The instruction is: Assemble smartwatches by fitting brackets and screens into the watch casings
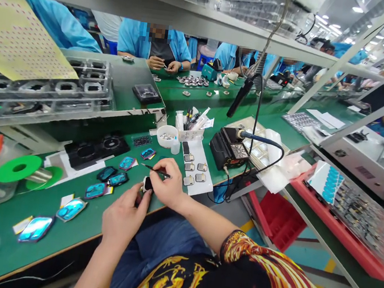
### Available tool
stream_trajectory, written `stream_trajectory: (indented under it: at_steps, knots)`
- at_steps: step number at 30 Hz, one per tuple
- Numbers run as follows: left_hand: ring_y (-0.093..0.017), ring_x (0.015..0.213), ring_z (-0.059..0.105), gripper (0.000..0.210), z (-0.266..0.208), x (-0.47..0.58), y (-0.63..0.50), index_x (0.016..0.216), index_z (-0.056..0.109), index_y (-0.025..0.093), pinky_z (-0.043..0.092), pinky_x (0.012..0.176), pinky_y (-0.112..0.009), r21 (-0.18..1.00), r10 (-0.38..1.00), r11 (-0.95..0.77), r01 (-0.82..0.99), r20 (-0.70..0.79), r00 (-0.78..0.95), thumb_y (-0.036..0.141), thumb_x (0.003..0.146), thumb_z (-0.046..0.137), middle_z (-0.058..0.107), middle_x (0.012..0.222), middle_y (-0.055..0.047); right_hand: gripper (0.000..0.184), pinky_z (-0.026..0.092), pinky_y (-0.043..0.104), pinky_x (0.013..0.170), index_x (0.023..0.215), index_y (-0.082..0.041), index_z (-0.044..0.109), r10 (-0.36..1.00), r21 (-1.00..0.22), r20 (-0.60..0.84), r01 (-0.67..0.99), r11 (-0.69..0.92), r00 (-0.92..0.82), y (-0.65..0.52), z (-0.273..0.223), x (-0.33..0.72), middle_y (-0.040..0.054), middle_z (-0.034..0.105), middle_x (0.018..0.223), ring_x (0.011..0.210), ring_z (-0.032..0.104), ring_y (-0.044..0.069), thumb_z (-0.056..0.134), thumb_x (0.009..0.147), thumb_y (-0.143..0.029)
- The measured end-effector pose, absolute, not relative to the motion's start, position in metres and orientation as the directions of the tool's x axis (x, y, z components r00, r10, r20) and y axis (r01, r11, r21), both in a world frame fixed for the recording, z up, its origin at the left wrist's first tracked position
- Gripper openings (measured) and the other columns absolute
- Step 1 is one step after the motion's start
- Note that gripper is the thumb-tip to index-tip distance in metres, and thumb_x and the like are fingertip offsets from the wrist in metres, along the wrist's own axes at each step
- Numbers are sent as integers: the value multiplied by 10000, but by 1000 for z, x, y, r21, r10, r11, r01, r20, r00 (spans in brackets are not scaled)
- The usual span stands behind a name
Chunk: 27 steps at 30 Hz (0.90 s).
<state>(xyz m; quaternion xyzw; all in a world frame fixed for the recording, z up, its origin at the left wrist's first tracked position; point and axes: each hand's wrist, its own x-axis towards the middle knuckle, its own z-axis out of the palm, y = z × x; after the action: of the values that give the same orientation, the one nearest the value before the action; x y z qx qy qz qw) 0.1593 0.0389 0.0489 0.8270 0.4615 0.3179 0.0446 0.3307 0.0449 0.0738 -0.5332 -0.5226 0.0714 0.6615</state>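
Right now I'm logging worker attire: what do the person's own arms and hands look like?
Both hands, left hand and right hand, are bare: no gloves or rings visible. Forearms are uncovered. The right arm has a short black sleeve printed with red, orange and yellow flame-like patterns.

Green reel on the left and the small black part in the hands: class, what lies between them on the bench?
In the head view, between the green reel and the small black part lie blue shiny pieces on the green mat.

small dark-faced part (147,184) pinched at bench edge, thin tweezers (155,170) angled above it
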Motion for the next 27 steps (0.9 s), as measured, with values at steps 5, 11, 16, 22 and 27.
stream_trajectory:
  at_steps: [5, 11, 16, 22, 27]
  knots:
    - [-206, 797, 748, 332, 46, 158, 38, 1335, 799, 181, 403, 665, -309, 323, 738, -622, 713, 547, 396, 424, 1140, 686, 812, 924, -41, 10, 600, 334, 909, 952, -249, 658, 645, -764, 630, 495, 414, 432, 47, 73, 330, 39, 722, 981, 974, 702, 191, 668, 951, -247]
    - [-167, 708, 688, 208, 44, 149, 34, 1239, 801, 172, 478, 711, -295, 384, 675, -691, 612, 646, 356, 331, 1118, 744, 771, 877, -27, 28, 601, 320, 895, 970, -245, 658, 686, -771, 611, 491, 405, 395, 48, 72, 329, 39, 717, 984, 962, 693, 187, 680, 954, -250]
    - [-233, 857, 749, 54, 24, 138, -6, 1108, 802, 197, 573, 886, -368, 442, 633, -756, 483, 682, 366, 216, 1058, 791, 826, 974, -89, 14, 613, 325, 941, 987, -237, 694, 677, -765, 622, 491, 417, 394, 50, 68, 330, 44, 736, 996, 1012, 710, 188, 694, 981, -249]
    - [-305, 899, 888, 336, -83, 107, -56, 989, 882, 278, 712, 835, -381, 802, 866, -363, 474, 103, 489, 554, 1015, 692, 906, 1011, -56, 154, 638, 394, 1101, 1160, -217, 743, 720, -813, 560, 442, 380, 410, 42, 94, 336, 92, 740, 1178, 1147, 738, 192, 622, 1098, -286]
    - [-357, 633, 848, 698, -125, 84, -24, 696, 763, 296, 661, 567, -412, 683, 905, -109, 723, -232, 356, 727, 1048, 343, 807, 668, -69, 425, 712, 382, 907, 1541, -297, 663, 642, -719, 693, 369, 588, 328, -30, 188, 350, 54, 711, 1152, 971, 782, 174, 483, 1164, -374]
